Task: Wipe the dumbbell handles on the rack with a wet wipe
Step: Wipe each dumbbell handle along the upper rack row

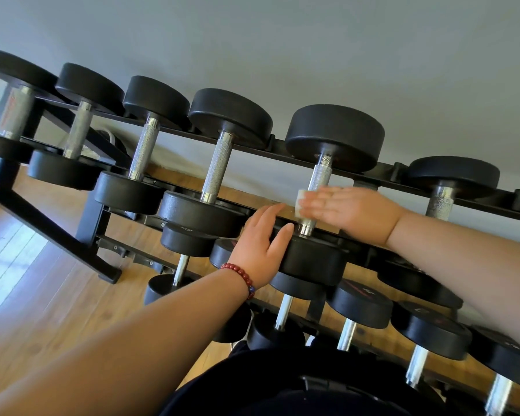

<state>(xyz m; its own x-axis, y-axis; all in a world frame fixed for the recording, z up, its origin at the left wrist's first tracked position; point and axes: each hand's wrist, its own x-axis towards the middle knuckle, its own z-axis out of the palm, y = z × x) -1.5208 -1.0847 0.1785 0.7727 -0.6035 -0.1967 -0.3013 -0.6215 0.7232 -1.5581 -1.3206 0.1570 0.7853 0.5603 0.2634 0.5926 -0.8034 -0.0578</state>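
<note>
A black rack (pixel 294 159) carries a top row of black dumbbells with knurled steel handles. My right hand (pixel 348 210), fingers straight and blurred, presses a small white wet wipe (pixel 300 202) against the handle (pixel 317 183) of the fifth dumbbell from the left. My left hand (pixel 260 244), with a red bead bracelet on the wrist, rests with relaxed fingers on that dumbbell's near head (pixel 312 259). Other handles (pixel 216 168) stand to the left in the row.
A lower row of smaller dumbbells (pixel 364 304) runs below my arms. The rack's black leg (pixel 54 232) stands on the wooden floor (pixel 42 295) at left. A grey wall (pixel 282 49) rises behind the rack. My dark clothing fills the bottom centre.
</note>
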